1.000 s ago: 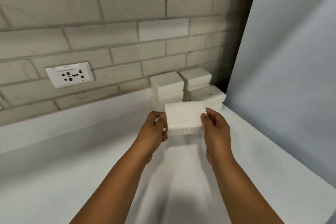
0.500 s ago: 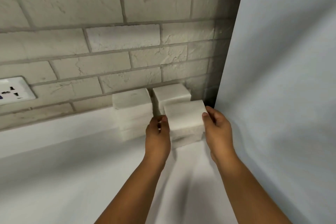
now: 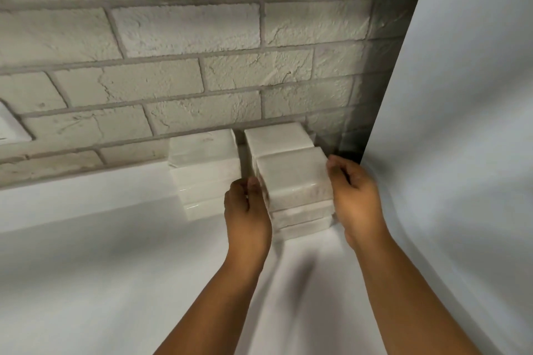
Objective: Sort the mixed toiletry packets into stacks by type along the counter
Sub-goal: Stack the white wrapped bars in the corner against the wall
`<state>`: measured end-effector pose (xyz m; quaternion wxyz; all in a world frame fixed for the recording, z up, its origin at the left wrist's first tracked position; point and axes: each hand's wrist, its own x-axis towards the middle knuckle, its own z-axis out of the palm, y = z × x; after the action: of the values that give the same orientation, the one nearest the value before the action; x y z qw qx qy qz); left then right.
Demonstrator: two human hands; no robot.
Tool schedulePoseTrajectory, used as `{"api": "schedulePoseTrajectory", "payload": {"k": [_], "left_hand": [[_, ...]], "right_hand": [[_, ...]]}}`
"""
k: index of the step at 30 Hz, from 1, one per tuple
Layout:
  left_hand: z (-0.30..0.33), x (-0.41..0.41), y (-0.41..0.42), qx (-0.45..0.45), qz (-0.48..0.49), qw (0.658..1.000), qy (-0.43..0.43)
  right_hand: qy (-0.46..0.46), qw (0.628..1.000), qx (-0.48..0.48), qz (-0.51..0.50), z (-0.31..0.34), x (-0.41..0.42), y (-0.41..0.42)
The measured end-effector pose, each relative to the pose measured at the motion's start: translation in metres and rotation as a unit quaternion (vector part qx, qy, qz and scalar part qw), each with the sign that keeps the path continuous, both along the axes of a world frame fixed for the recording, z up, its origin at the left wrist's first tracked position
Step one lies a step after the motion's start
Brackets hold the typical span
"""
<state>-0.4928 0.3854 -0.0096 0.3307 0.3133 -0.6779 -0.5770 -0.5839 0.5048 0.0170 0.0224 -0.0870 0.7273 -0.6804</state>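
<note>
White packet (image 3: 291, 174) sits between my two hands, on top of the near stack (image 3: 301, 220) in the counter (image 3: 86, 268) corner. My left hand (image 3: 245, 210) pinches its left end and my right hand (image 3: 353, 196) curls round its right end. Its long axis runs left to right, square across me, with both hands equally close. Two more stacks (image 3: 206, 170) stand behind, against the brick wall (image 3: 187, 81).

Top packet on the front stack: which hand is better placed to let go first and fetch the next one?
Left, probably. The left hand only pinches the top packet at its open side; the right hand sits wedged beside the side panel.
</note>
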Motion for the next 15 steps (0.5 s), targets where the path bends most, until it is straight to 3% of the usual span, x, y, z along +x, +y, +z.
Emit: {"api": "schedulePoseTrajectory", "payload": {"k": [4, 9, 15], "left_hand": [[-0.021, 0.005, 0.006, 0.115, 0.008, 0.993, 0.026], [-0.03, 0.004, 0.015, 0.219, -0.032, 0.974, 0.038], [-0.037, -0.006, 0.023, 0.183, -0.038, 0.981, 0.052]], "right_hand": [[-0.084, 0.989, -0.12, 0.015, -0.01, -0.012, 0.008], [-0.172, 0.948, -0.205, 0.175, -0.026, -0.027, 0.008], [-0.212, 0.934, -0.193, 0.214, -0.023, -0.035, -0.002]]}}
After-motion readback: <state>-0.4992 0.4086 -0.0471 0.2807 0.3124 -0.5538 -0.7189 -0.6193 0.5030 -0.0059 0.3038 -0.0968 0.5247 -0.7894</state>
